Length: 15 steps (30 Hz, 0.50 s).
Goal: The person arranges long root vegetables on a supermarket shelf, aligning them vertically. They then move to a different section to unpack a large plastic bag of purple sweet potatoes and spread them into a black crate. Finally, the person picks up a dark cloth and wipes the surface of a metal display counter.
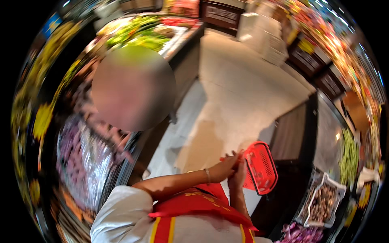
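My two hands are together in front of my red apron (pixel 190 202), beside a red plastic shopping basket (pixel 261 167). The basket is tilted, with perforated sides and a dark handle along its edge. My right hand (pixel 239 174) is at the basket's left end, its fingers closed against it. My left hand (pixel 225 169), with a bracelet on the wrist, reaches across and overlaps the right hand. Its fingers are bent, and a small bit of red shows by them; what they hold is hidden.
On the left, a produce stand holds purple vegetables under clear plastic wrap (pixel 91 156), with leafy greens (pixel 139 34) farther off. A person with a blurred head (pixel 133 89) is there. To the right are green beans (pixel 348 158) and a white-rimmed crate (pixel 322 198). Pale floor (pixel 243 89) runs ahead toward white boxes (pixel 263 36).
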Available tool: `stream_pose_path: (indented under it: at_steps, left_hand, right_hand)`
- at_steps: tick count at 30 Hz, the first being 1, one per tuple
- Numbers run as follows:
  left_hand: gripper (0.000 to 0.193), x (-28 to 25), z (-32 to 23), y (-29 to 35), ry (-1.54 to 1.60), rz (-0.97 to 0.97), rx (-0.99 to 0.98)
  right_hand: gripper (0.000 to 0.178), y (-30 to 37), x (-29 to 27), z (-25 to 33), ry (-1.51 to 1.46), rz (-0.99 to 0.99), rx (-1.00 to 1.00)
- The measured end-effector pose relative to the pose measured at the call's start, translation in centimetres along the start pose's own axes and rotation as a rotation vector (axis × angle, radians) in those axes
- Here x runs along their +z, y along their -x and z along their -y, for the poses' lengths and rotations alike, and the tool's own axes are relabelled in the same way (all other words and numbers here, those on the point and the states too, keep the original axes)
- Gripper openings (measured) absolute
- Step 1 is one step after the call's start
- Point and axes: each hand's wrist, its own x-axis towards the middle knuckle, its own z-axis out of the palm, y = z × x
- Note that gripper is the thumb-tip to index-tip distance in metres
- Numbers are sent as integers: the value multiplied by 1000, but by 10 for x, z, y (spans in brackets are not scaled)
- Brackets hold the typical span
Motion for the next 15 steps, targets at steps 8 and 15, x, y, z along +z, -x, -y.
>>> stream_pose_path:
  at_steps: [8, 15]
  left_hand:
    - [34, -16, 42, -212, -166, 26, -35]
    - [31, -48, -14, -394, -599, -279, 210]
  right_hand:
    - [23, -171, -70, 28, -201, -167, 163]
    - [26, -348, -82, 138, -15, -185, 189]
